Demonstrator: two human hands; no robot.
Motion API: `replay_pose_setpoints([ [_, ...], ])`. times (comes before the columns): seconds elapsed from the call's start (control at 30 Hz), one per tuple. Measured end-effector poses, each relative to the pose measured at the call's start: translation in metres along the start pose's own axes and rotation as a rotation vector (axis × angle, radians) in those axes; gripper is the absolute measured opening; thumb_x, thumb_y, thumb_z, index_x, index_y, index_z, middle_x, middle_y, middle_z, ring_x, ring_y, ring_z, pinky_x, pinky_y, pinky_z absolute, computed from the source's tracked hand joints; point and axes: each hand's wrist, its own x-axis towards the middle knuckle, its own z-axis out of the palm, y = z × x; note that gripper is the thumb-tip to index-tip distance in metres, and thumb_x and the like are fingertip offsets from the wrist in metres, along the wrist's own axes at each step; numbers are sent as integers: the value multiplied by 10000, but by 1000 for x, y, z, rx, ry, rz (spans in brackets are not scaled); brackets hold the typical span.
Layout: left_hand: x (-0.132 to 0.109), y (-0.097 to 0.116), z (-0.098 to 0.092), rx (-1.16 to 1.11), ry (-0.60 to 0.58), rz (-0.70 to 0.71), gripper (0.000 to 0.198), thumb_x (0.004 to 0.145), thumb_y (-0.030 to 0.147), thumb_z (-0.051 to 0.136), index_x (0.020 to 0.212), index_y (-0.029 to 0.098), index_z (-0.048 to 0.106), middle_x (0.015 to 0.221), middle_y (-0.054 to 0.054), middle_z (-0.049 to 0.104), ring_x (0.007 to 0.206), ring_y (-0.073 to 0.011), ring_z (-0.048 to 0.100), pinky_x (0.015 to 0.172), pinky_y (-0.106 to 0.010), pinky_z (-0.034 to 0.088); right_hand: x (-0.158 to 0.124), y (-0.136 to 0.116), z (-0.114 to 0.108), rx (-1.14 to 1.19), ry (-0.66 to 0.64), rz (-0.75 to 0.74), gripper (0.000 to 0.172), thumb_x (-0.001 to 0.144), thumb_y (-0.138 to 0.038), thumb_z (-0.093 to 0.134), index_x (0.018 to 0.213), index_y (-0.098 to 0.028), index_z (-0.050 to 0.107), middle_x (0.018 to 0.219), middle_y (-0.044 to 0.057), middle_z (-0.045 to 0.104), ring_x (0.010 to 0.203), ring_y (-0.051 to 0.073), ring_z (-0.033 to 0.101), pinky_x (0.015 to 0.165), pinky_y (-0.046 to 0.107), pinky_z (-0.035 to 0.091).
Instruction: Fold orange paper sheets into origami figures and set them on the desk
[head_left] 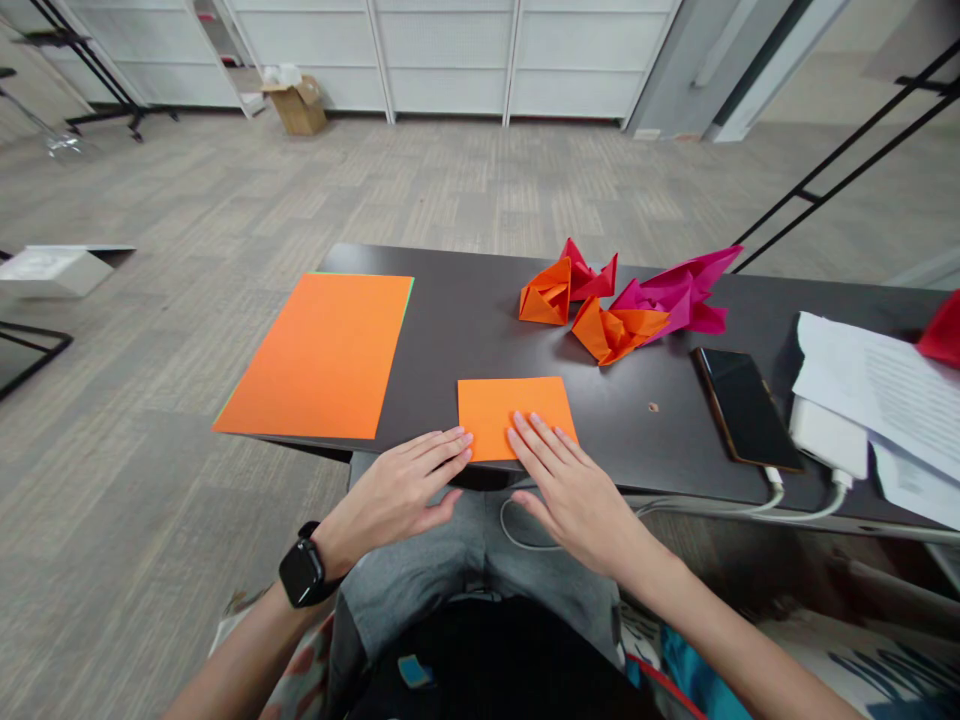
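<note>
A small folded orange paper (487,405) lies flat on the dark table (465,310) close to its front edge. The fingertips of my left hand (401,490) touch the paper's lower left corner, with the fingers stretched out. My right hand (574,490) rests its extended fingers on the right part of the same paper. Neither hand grips anything. To the left lies a stack of large orange sheets (322,355) with a thin green edge showing.
Folded orange paper shapes (546,295) and magenta ones (682,290) stand at the back. A black phone (746,405), a white power bank (829,437) with cables and printed papers (885,390) lie at the right. A cardboard box (300,108) is on the floor.
</note>
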Motion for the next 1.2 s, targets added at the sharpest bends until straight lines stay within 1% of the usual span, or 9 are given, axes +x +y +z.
replay_pose_setpoints([
  [0.27,-5,-6,3,14,-42,22,439,935,213,534,1362,110,527,1463,-139,545,1387,-247,490,1150,-426,443,-35,37,-11,-100,-45,60,652,1034,-373,387,1601,-207,111,1619,97,306,1492,268,288,1178,549,305],
  [0.4,-11,-13,5,-19,-20,80,428,936,184,516,1359,119,519,1468,-140,539,1409,-235,461,1164,-428,424,-35,38,-11,-95,-45,56,661,1038,-390,371,1602,-207,79,1618,92,311,1493,266,287,1166,556,316],
  [0.57,-10,-13,4,-78,-14,44,351,938,187,519,1282,125,551,1448,-144,559,1392,-231,485,1160,-423,431,-35,37,-8,-85,-37,60,661,1038,-403,370,1602,-217,82,1618,92,312,1492,267,289,1168,561,307],
  [0.77,-8,-10,1,-166,-8,0,266,934,177,531,1198,159,549,1433,-133,575,1377,-222,502,1151,-425,439,-37,36,-10,-11,-14,86,621,1032,-405,384,1590,-216,189,1597,101,366,1483,271,311,1174,569,292],
  [0.87,-1,-6,4,-156,63,-156,368,931,228,562,1289,174,496,1464,-147,535,1399,-243,472,1148,-441,437,-26,37,-15,99,24,150,454,1038,-362,363,1467,-245,451,1491,87,528,1400,257,451,1154,539,343],
  [0.93,9,-2,10,-88,128,-352,580,904,298,624,1416,153,394,1526,-192,443,1449,-304,392,1168,-512,394,-12,37,-16,174,100,254,378,1030,-332,370,1343,-255,567,1382,89,613,1295,249,555,1103,501,419],
  [0.97,14,0,14,-55,162,-428,668,884,325,656,1451,141,353,1525,-208,436,1456,-335,372,1171,-554,373,-5,37,-14,200,157,317,371,1017,-335,396,1333,-244,569,1358,107,616,1263,258,576,1071,491,453],
  [1.03,24,4,20,-70,161,-471,749,850,330,701,1471,145,326,1500,-200,472,1439,-346,398,1179,-580,348,9,37,-9,214,266,413,463,967,-380,494,1403,-224,502,1392,148,570,1284,303,551,1062,518,459],
  [1.2,38,14,26,-280,290,-550,658,815,145,679,1406,225,400,1415,-121,563,1337,-291,526,1197,-605,298,26,34,5,338,300,419,694,880,-343,612,1516,-252,347,1477,145,503,1383,317,456,1141,554,365],
])
